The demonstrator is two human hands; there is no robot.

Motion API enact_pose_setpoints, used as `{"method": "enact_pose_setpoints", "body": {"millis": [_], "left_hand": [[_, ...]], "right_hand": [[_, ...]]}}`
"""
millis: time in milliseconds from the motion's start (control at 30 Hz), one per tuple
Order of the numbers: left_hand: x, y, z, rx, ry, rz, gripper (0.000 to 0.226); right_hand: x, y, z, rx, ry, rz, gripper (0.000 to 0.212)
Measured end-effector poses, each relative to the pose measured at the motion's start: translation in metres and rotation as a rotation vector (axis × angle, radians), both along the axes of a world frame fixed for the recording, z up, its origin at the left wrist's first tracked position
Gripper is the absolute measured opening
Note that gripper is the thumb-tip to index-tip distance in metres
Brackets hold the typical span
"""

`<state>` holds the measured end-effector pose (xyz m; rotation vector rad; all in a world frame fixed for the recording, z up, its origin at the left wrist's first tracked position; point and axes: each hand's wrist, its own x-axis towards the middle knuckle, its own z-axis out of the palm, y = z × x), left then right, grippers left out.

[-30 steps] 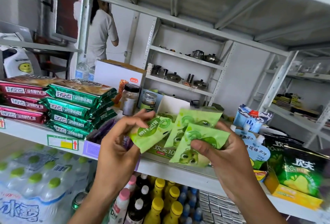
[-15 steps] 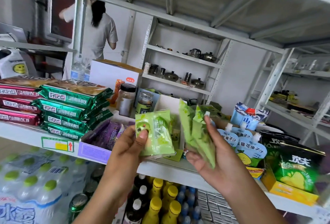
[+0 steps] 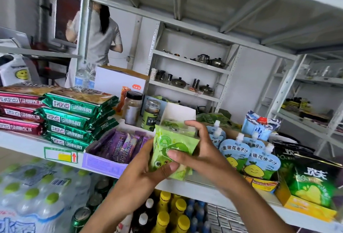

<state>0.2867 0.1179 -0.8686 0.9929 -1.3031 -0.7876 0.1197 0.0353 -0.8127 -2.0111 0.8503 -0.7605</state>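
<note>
Standing near-upright, long axis vertical, green packets, clasped by left hand, right hand

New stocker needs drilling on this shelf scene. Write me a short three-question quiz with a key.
1. True or false: the left hand and the right hand both hold the light green packets.
2. What fills the lilac box to the left of them? A. purple packets B. eggs C. paper cups
3. Fill in: the blue spouted juice pouches stand on the shelf to the ___ of the hands.
Key: 1 true; 2 A; 3 right.
</note>
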Motion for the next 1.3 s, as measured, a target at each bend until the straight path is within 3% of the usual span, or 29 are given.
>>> {"method": "enact_pose_setpoints", "body": {"millis": [133,200,267,367,467,567,633,700,833,1033,1067,1167,1300], "left_hand": [[0.010,-0.002,-0.003,0.021,-0.013,0.096,0.047],[0.017,-0.004,-0.004,0.030,0.035,0.141,0.045],[0.024,-0.006,-0.004,0.027,0.093,0.204,0.041],[0.035,-0.010,-0.004,0.023,0.145,0.291,0.038],[0.041,-0.012,-0.003,0.041,0.112,0.283,0.040],[0.041,-0.015,-0.003,0.058,0.081,0.259,0.045],[0.043,-0.017,-0.006,0.063,0.051,0.266,0.043],[0.045,-0.019,-0.008,0.064,0.039,0.274,0.042],[0.048,-0.020,-0.009,0.067,0.050,0.256,0.043],[0.049,-0.020,-0.012,0.066,0.026,0.251,0.047],[0.049,-0.020,-0.013,0.067,0.019,0.251,0.047],[0.049,-0.021,-0.013,0.066,0.002,0.259,0.047],[0.048,-0.022,-0.014,0.060,-0.002,0.268,0.047]], "right_hand": [[-0.009,-0.022,0.034,0.135,0.108,0.189,0.059],[0.001,-0.041,0.043,0.198,0.076,0.108,0.050],[0.015,-0.074,0.046,0.063,0.167,-0.009,0.036],[0.041,-0.121,0.040,-0.325,0.618,-0.087,0.028],[0.067,-0.143,0.029,-0.428,1.085,-0.061,0.023],[0.084,-0.150,0.025,-0.517,1.453,-0.048,0.067],[0.092,-0.164,0.019,-0.509,1.469,-0.110,0.102],[0.098,-0.177,0.017,-0.464,1.383,-0.155,0.125],[0.107,-0.197,0.026,-0.463,1.282,-0.179,0.106],[0.115,-0.206,0.031,-0.335,1.420,-0.045,0.090],[0.114,-0.206,0.028,-0.332,1.440,-0.021,0.098],[0.111,-0.203,0.019,-0.320,1.461,0.063,0.149],[0.105,-0.208,0.012,-0.238,1.342,0.062,0.127]]}}
